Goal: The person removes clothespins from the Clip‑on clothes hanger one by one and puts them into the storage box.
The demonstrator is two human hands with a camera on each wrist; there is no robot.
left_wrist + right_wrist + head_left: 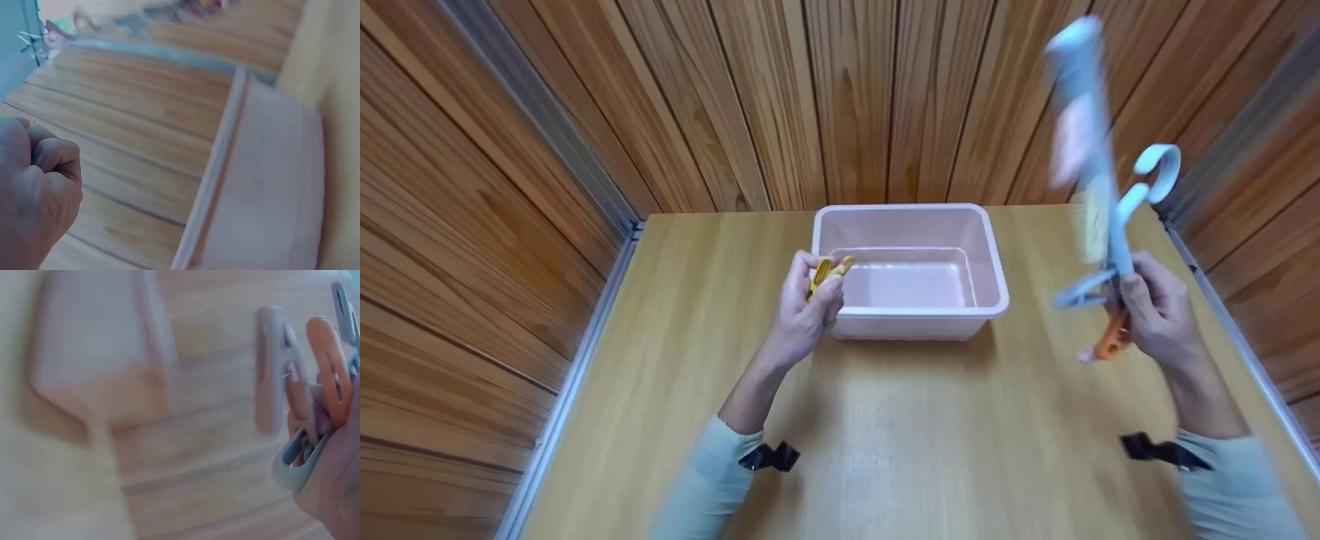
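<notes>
Hanger (pixel 1113 202), our right hand (pixel 1167 315) gripping, long axis toward tabletop's far edge (pixel 720 217); yellow clip (pixel 820 277) (well left), left hand (pixel 802 309) pinching.

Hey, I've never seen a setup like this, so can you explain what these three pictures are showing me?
Sure. There's no machine here, just a person's two bare hands. The wide picture looks down from the person's head; the other two, rather blurry, look out from the left and right wrists. On the wooden table stands a pale pink bin. The left hand pinches what looks like a yellow clip. The right hand holds up a light blue hanger along with several coloured clips, one of them orange.
</notes>
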